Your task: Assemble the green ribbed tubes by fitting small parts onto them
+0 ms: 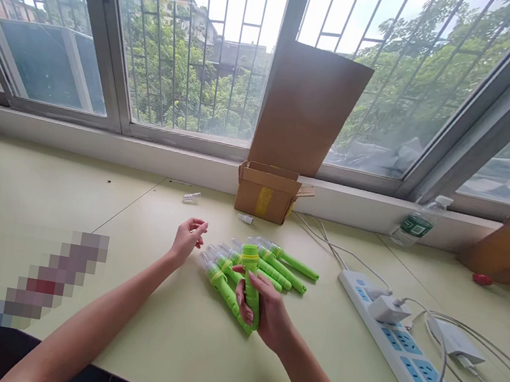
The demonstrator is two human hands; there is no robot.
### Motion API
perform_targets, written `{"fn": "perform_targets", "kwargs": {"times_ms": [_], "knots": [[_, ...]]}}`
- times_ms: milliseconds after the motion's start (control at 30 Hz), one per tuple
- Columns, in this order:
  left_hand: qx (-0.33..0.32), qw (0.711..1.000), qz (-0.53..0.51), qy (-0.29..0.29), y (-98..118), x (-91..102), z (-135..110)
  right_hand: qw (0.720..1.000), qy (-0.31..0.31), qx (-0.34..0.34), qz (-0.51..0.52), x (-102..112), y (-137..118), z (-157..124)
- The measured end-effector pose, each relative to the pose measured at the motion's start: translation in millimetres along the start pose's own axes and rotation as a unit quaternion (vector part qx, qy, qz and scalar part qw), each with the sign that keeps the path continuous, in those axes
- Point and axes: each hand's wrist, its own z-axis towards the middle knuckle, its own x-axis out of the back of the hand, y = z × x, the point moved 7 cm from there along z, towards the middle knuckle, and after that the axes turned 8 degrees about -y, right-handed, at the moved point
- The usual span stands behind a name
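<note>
My right hand (268, 306) is wrapped around a green plastic tube (251, 294), its ribbed, screw-like end pointing up without a clear cap. Under and behind it, several similar green tubes (290, 260) lie side by side on the table, with clear tips towards the upper left. Just left of those tips hovers my left hand (186, 241), its fingers curled and the thumb close to them. Whether anything is between these fingertips is too small to tell. Beyond it lie clear plastic pieces (191, 197) and a small clear-and-white piece (245, 218).
An open cardboard box (266, 196) stands by the sill, with a cardboard sheet (309, 109) behind it. On the right, a power strip (394, 336) trails cables near my right forearm. A plastic bottle (416, 226) leans at the sill. A blurred patch (49, 281) covers the left.
</note>
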Motion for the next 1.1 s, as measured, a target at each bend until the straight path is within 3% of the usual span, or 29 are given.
{"fn": "perform_targets", "kwargs": {"times_ms": [433, 667, 933, 1100], "knots": [[-0.022, 1.000, 0.004, 0.013, 3.2, 4.0, 1.0, 1.000, 0.002, -0.003, 0.006, 2.7, 1.1, 0.6], [-0.044, 0.996, 0.082, -0.001, 4.2, 0.1, 9.7, 1.000, 0.013, -0.003, 0.007, 5.2, 0.3, 1.7], [-0.051, 0.959, 0.271, -0.067, 11.2, -18.8, 58.7, 1.000, 0.015, -0.001, 0.017, 6.6, 0.2, 0.8], [-0.088, 0.920, 0.363, -0.117, 17.5, -57.3, 98.5, 1.000, 0.016, -0.007, 0.018, 6.1, 3.2, 0.0]]}}
